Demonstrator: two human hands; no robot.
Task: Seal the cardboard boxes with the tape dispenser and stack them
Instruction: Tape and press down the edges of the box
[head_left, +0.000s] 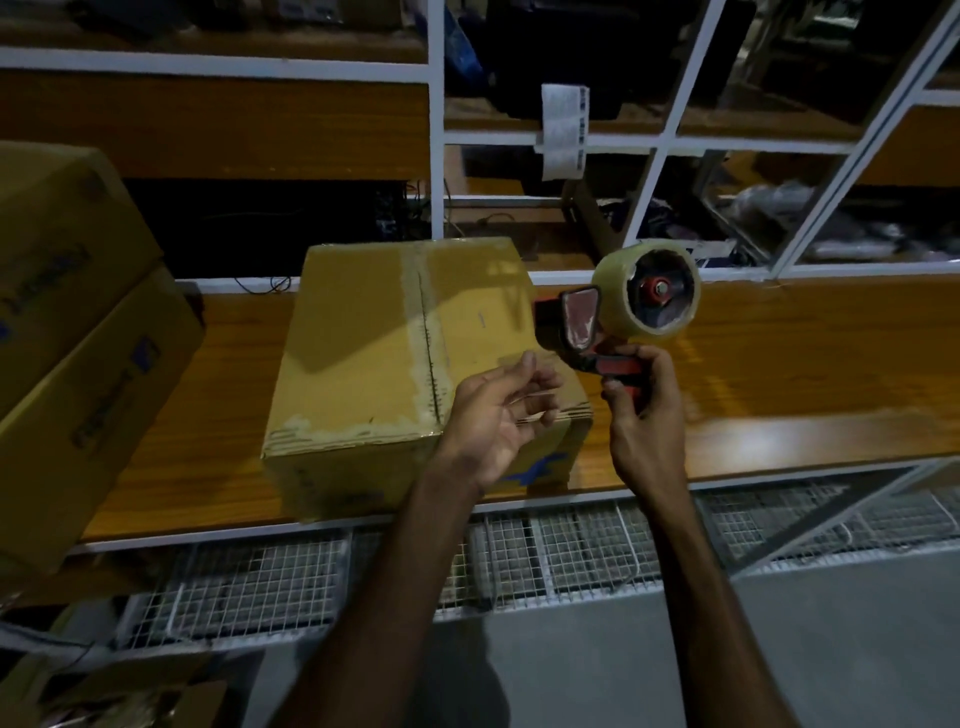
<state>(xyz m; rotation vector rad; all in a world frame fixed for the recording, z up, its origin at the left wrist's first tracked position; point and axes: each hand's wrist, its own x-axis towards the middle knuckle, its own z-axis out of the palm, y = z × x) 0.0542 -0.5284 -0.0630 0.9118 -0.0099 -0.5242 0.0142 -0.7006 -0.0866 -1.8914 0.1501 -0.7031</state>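
At centre frame: the cardboard box (395, 364) is sitting on the wooden table (779, 374), its taped seam running away from the viewer.
Right hand (641, 410): fingers gripping the tape dispenser (618, 312) handle — held up, right of the box.
Left hand (498, 415): fingers loosely open over the box's near right corner, nearer the seam.
Stack: two boxes (78, 322) are waiting at left.

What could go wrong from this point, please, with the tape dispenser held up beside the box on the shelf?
1. The right hand grips the tape dispenser only low on its handle, so the heavy roll could tip or slip.
2. The left hand, open, hovers close to the dispenser's front end; if a cutter sits there, its fingers might get nicked.
3. The cardboard box overhangs the shelf's front edge, so pressing tape down could tip it off.
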